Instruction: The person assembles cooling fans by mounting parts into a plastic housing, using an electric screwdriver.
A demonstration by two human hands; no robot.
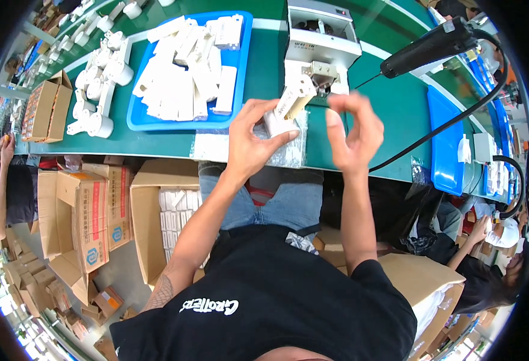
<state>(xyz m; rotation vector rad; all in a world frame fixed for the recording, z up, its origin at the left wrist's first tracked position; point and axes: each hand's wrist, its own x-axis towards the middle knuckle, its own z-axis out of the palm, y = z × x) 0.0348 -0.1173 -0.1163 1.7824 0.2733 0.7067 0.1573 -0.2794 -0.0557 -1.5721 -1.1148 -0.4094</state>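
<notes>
My left hand is closed around a white plastic housing, which stands tilted upward at the table's front edge. A clear plastic sheet lies beneath it. Just right of the housing, my right hand is raised with its fingers curled and the thumb apart. Motion smears its fingertips, and nothing shows in it. Directly beyond both hands sits a grey and black screw feeder. Up and right of my right hand, a black electric screwdriver hangs tilted with its thin bit pointing down-left.
Left of the feeder, a blue tray holds several white housings. White round-bodied parts and a small carton are farther left. The screwdriver's black cable loops across the right side. Open cardboard boxes stand below the table.
</notes>
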